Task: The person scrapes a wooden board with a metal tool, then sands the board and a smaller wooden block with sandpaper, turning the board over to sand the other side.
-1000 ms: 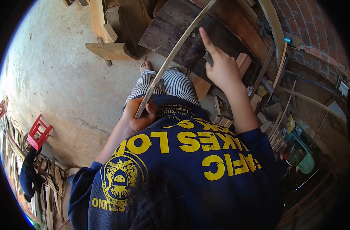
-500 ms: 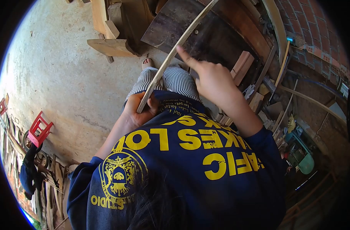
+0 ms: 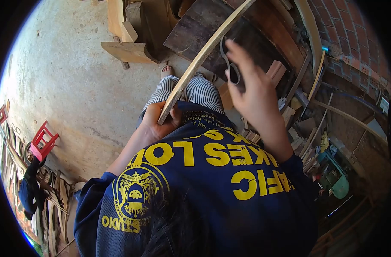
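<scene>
A long, slightly curved wooden strip slants up across the view, its near end close to my body. My left hand is closed around that lower end. To the right of the wood, my right hand is raised, its fingers partly blurred. A thin, dark, curled strip of some flexible sheet shows between its thumb and fingers, beside the wood's edge. Its kind cannot be made out, and part of it is hidden by the hand.
Dark wooden boards and a shaped wooden piece lie beyond my feet. A red plastic stool is at left on the concrete floor. Timber offcuts and a green plastic object crowd the right, near a brick wall.
My right hand has pulled back from the wood, and its extended index finger no longer lies along it. The dark curled strip has come into view. The wood has shifted slightly right and rolled.
</scene>
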